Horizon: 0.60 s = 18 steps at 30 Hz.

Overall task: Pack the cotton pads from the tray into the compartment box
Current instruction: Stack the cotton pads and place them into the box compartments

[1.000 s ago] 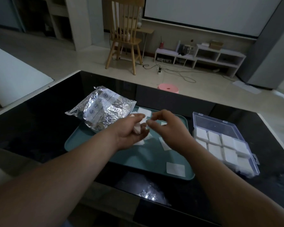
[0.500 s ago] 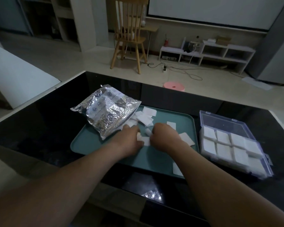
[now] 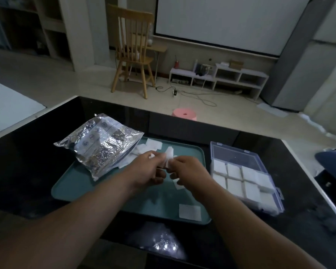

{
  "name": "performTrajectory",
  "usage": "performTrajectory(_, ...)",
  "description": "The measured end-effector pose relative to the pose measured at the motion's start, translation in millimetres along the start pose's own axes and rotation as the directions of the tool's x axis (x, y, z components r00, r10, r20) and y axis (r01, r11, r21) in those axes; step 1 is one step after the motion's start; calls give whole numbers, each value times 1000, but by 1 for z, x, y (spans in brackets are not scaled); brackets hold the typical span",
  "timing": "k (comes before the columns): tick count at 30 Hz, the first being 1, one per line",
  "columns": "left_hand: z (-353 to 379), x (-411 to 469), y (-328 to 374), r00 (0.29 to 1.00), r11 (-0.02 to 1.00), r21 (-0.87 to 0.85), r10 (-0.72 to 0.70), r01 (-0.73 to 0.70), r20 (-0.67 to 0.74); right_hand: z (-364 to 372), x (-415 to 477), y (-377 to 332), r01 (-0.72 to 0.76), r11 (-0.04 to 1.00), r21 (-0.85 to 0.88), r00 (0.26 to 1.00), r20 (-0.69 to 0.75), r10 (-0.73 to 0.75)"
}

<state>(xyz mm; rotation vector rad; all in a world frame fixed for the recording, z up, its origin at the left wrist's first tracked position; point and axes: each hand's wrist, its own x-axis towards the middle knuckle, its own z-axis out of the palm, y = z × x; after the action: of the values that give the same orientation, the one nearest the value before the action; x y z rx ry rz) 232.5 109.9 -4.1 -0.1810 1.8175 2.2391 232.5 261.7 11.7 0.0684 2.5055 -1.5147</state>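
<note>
Both hands meet mid-frame above the tray [image 3: 66,193], with the left hand [image 3: 148,171] and right hand [image 3: 189,169] each pinching the small stack of cotton pads [image 3: 169,155] by its edges. It's a light hold, so the pads could fan apart and flutter down. The compartment box [image 3: 231,152], right of frame, looks nearly full, and pressing more in may push neighbours over the dividers.

Dim room, tabletop glare [image 3: 163,243], wide-angle edge distortion
</note>
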Motion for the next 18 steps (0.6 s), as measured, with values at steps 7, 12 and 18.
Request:
performTrajectory(7, 7, 4, -16, 984, 891, 427, 178, -154, -15, 2, -8, -2, 13, 989, -148, 1000, -8, -14)
performTrajectory(12, 6, 11, -28, 941, 598, 741, 312, -305, 135, 7, -3, 1, -148, 989, 24, 988, 41, 147)
performTrajectory(18, 5, 12, -28, 978, 787, 594, 207, -167, 1, -1, 3, 9, -174, 985, 13, 985, -13, 174)
